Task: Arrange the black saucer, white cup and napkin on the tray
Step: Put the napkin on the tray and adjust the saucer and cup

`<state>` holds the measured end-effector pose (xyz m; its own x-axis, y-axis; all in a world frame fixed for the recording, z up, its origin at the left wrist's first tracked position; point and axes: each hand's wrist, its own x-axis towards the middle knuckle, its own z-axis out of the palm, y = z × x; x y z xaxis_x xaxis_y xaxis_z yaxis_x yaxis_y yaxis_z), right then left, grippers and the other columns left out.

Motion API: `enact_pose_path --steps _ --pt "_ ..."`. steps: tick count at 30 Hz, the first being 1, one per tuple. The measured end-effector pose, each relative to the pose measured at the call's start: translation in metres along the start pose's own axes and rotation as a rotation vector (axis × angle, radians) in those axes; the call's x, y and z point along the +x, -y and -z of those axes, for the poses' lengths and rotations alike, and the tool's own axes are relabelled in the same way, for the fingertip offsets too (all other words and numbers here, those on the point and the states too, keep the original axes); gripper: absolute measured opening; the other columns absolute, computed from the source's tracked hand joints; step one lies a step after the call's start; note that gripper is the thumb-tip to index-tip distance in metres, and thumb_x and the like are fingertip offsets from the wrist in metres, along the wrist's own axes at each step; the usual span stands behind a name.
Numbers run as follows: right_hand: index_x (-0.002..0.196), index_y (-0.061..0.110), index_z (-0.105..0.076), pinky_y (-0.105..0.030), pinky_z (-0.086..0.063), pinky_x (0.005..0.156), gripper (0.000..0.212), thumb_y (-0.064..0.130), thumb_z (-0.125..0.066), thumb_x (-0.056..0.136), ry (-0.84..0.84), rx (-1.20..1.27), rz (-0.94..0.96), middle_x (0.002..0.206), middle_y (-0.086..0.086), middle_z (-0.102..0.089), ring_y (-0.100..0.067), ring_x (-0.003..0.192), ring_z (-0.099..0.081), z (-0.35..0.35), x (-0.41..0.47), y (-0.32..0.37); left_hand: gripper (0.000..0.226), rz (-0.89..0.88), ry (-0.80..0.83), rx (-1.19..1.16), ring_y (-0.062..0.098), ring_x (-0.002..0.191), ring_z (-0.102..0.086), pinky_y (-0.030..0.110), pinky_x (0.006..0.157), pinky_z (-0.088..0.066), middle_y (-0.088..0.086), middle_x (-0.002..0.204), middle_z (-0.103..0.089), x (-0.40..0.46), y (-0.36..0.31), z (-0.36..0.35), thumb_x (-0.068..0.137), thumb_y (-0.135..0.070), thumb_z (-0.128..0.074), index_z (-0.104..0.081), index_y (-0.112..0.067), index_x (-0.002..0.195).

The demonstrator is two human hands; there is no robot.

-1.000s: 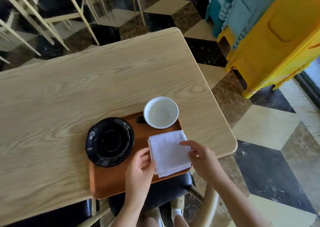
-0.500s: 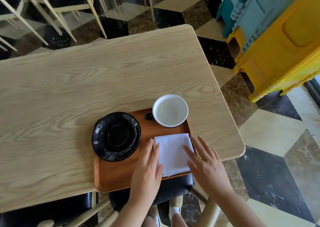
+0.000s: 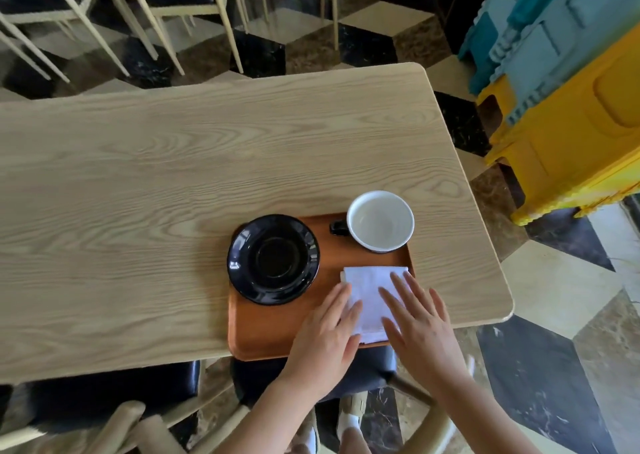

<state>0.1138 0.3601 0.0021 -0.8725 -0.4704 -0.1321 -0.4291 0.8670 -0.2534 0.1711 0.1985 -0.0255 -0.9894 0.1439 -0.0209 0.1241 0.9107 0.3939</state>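
Note:
A brown wooden tray (image 3: 266, 329) lies at the near edge of the table. On its left side sits the black saucer (image 3: 273, 259), overhanging the tray's left rim. The white cup (image 3: 380, 220), with a dark handle pointing left, stands at the tray's far right corner. The folded white napkin (image 3: 369, 289) lies flat at the tray's right front. My left hand (image 3: 327, 336) rests flat on the napkin's left edge, fingers spread. My right hand (image 3: 420, 322) presses flat on its right part. Neither hand grips anything.
The light wooden table (image 3: 173, 183) stretches far and left of the tray. Dark-cushioned chairs (image 3: 114, 394) stand under the near edge. Pale chair legs (image 3: 221, 13) stand beyond the table. Yellow and blue plastic crates (image 3: 568, 100) are stacked at the right.
The napkin has been laid straight and flat on the tray. Both hands went from holding its edges to lying flat on it, fingers spread.

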Motion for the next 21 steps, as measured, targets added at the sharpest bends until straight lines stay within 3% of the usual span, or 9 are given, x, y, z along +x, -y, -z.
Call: enact_pose_path --steps 2,4,7,15,21 --pt "0.117 0.011 -0.062 -0.056 -0.044 0.096 0.056 0.041 -0.019 0.097 -0.017 0.017 0.046 0.130 -0.014 -0.058 -0.033 0.123 -0.051 -0.002 0.008 0.017 0.045 0.007 -0.040 -0.031 0.021 0.134 -0.037 0.034 0.104 -0.040 0.009 0.141 -0.047 -0.004 0.009 0.010 0.085 -0.024 -0.062 -0.051 -0.015 0.128" --pt "0.117 0.012 -0.063 -0.056 -0.045 0.094 0.035 0.030 -0.049 0.090 -0.069 0.028 0.090 0.130 -0.014 -0.058 -0.032 0.121 -0.053 -0.008 0.017 0.036 0.040 0.016 -0.093 -0.047 0.019 0.131 -0.041 0.034 0.105 -0.040 0.008 0.138 -0.051 -0.009 0.022 0.021 0.087 -0.022 -0.059 -0.053 -0.014 0.126" --pt "0.118 0.012 -0.061 -0.055 -0.045 0.093 0.046 0.016 -0.075 0.074 -0.084 0.061 0.166 0.132 -0.012 -0.057 -0.032 0.122 -0.052 -0.015 0.029 0.062 0.036 0.049 -0.155 -0.025 0.017 0.125 -0.048 0.035 0.104 -0.042 0.006 0.131 -0.057 -0.020 0.050 0.038 0.086 -0.019 -0.059 -0.058 -0.012 0.121" --pt "0.091 0.010 -0.073 -0.047 -0.055 0.083 0.033 0.007 -0.081 0.059 -0.182 0.016 0.317 0.100 -0.011 -0.073 -0.028 0.100 -0.067 -0.026 0.056 0.092 0.038 0.171 -0.032 0.183 0.025 0.121 -0.053 0.040 0.092 -0.049 0.012 0.125 -0.061 -0.051 0.110 0.063 0.079 -0.015 -0.068 -0.062 -0.009 0.116" --pt "0.092 0.008 -0.072 -0.050 -0.055 0.082 0.029 0.003 -0.077 0.064 -0.233 0.014 0.342 0.099 -0.011 -0.073 -0.030 0.103 -0.065 -0.035 0.053 0.088 0.042 0.152 -0.024 0.151 0.025 0.125 -0.049 0.040 0.094 -0.049 0.013 0.128 -0.059 -0.057 0.111 0.062 0.079 -0.012 -0.068 -0.060 -0.009 0.120"
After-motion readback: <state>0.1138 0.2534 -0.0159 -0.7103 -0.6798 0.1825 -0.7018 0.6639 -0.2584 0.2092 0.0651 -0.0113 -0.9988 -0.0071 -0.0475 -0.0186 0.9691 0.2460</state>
